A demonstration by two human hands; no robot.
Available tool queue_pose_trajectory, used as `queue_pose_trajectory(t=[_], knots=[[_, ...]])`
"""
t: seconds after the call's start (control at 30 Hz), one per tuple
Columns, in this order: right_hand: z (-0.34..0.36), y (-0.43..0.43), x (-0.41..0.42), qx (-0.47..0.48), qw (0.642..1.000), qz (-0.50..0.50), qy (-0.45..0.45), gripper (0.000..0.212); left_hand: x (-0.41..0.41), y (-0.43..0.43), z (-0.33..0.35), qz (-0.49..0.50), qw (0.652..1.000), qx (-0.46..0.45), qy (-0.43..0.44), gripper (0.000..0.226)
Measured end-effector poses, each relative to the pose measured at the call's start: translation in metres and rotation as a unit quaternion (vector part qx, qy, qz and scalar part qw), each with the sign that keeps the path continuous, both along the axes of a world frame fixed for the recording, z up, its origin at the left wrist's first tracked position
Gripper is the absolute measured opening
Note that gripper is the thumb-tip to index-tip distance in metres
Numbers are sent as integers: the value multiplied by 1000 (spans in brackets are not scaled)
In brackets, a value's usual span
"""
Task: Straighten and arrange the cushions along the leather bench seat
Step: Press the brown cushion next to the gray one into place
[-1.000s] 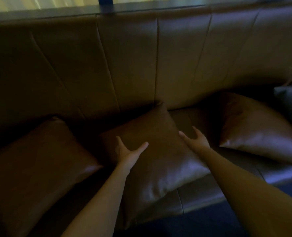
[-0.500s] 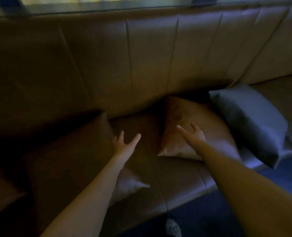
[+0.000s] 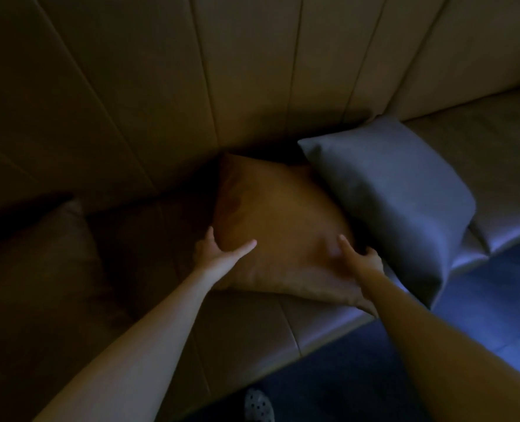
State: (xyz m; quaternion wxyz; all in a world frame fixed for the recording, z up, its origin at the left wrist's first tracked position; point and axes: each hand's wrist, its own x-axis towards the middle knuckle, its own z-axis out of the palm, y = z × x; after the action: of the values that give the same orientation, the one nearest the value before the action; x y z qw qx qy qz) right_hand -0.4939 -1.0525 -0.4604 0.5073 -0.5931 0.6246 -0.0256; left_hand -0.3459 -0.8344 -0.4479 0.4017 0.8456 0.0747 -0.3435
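Note:
A brown leather cushion (image 3: 277,220) lies tilted on the brown leather bench seat (image 3: 246,327), its far corner against the backrest. My left hand (image 3: 219,254) clasps its left edge, thumb on top. My right hand (image 3: 359,257) grips its right edge, fingers wrapped around the side. A grey cushion (image 3: 395,193) leans over the brown one's right side, touching it. Another brown cushion (image 3: 42,257) lies in shadow at the far left of the seat.
The panelled leather backrest (image 3: 252,71) rises behind the seat. Dark blue floor (image 3: 481,315) runs along the bench's front edge at lower right. A dotted shoe (image 3: 258,406) shows at the bottom. The bench seat continues to the right past the grey cushion.
My view has shifted right along the bench. Both hands, open in the air before, have come down onto the middle brown cushion and taken hold of its two sides.

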Motion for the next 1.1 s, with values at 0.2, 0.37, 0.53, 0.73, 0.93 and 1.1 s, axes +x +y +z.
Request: queue_pose_trajectory(t=[0.2, 0.37, 0.53, 0.73, 0.93, 1.1], knots=[[-23, -15, 6, 49, 998, -28, -35, 100, 29, -11, -13, 27, 999, -7, 27, 117], [-30, 1, 6, -11, 999, -25, -41, 112, 25, -9, -27, 61, 998, -17, -6, 128], [-13, 11, 11, -28, 997, -36, -67, 100, 23, -4, -13, 77, 996, -25, -49, 127], [-9, 53, 21, -29, 997, -25, -63, 103, 27, 45, -6, 109, 992, -10, -68, 127], [-18, 110, 30, -36, 999, 22, -9, 93, 25, 108, -21, 131, 989, -16, -67, 121], [-26, 118, 26, -1, 1000, 28, -9, 108, 19, 129, -34, 120, 992, -29, -31, 123]])
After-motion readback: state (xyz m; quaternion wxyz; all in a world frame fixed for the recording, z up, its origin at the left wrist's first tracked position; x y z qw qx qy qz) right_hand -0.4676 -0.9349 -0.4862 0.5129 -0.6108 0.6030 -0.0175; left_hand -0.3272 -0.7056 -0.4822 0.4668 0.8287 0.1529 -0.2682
